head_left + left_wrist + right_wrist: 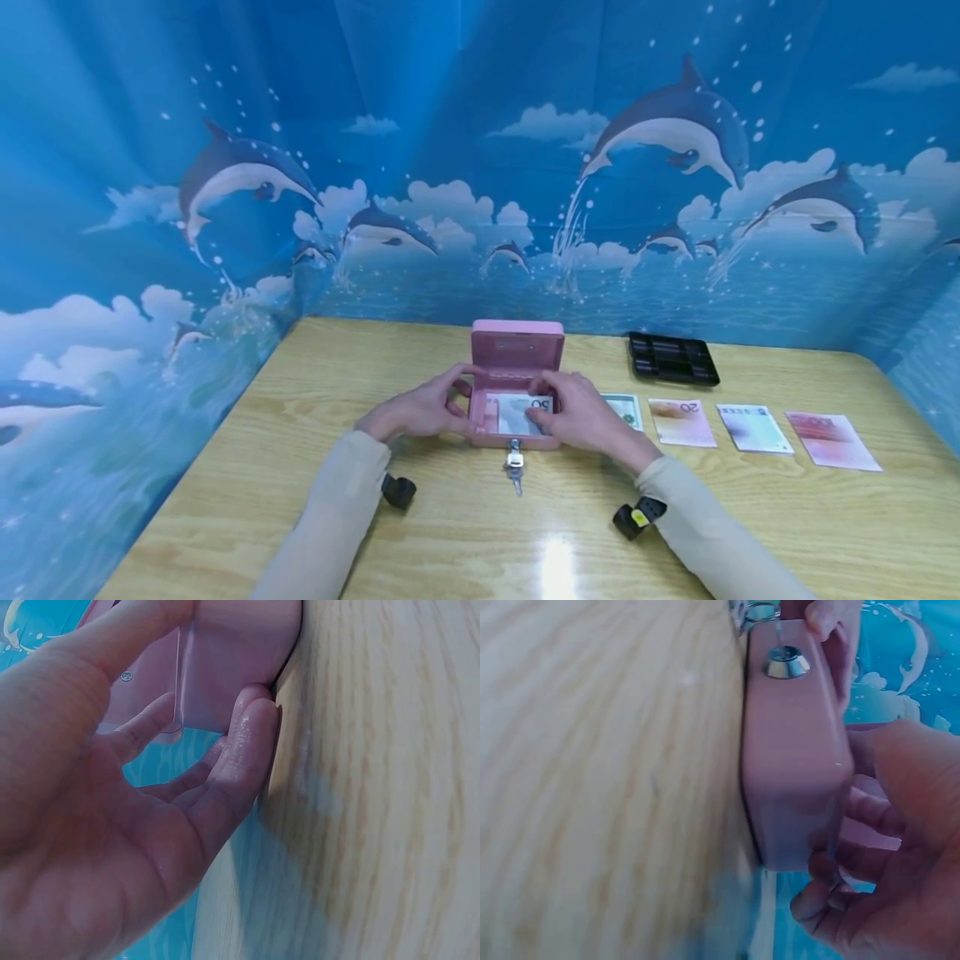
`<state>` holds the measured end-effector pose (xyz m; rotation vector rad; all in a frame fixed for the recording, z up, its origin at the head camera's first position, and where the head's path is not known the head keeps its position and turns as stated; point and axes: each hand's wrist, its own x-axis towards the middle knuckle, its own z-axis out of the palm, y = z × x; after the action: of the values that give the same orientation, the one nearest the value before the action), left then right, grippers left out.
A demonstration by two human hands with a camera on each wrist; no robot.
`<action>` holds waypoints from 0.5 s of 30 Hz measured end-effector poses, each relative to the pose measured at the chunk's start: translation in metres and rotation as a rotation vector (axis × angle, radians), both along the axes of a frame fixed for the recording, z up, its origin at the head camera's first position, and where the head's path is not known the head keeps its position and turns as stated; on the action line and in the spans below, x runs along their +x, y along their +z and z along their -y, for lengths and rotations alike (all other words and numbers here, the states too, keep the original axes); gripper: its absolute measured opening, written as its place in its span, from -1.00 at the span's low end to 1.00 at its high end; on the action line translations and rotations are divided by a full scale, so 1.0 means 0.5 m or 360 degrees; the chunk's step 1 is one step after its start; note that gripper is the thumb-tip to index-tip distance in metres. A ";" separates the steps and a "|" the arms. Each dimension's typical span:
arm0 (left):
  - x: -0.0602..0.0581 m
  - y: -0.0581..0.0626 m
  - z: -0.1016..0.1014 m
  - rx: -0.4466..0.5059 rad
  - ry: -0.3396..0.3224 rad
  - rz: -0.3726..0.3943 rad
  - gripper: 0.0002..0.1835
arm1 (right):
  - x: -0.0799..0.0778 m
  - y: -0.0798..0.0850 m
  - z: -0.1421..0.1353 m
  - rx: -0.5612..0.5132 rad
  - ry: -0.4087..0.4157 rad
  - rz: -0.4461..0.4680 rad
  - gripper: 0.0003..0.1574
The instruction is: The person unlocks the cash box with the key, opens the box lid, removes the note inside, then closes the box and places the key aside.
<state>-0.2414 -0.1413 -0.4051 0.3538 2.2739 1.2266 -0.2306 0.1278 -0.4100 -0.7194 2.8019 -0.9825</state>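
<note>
A pink cash box (516, 442) stands on the table with its lid (517, 346) raised. Banknotes lie inside, the top one a pale banknote (517, 414) marked 50. My left hand (431, 407) grips the box's left side, thumb by the front corner and forefinger toward the back. In the left wrist view, other fingers (251, 739) rest low against the box wall. Over the right side, my right hand (581, 412) reaches into the box and holds the 50 banknote between thumb and forefinger. Its other fingers curl beside the right wall. Keys (514, 462) hang from the front lock (786, 664).
Right of the box lie a green banknote (624, 410), partly behind my right hand, an orange-pink 20 banknote (682, 422), a bluish banknote (753, 429) and a red banknote (832, 440). A black compartment tray (673, 358) stands farther back, before a dolphin-printed backdrop (450, 250).
</note>
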 end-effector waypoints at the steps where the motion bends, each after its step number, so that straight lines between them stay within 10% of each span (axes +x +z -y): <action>1: 0.000 -0.001 0.000 0.0005 -0.0003 0.0000 -0.02 | 0.003 0.003 -0.002 -0.0009 -0.0007 -0.0005 -0.72; 15: 0.000 -0.004 -0.002 -0.0011 0.0004 -0.0015 -0.04 | 0.033 0.015 -0.036 -0.0262 -0.0086 -0.0018 -0.65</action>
<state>-0.2417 -0.1404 -0.4069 0.3548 2.2868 1.2208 -0.2142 0.1456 -0.4023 -0.6711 2.7879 -1.2340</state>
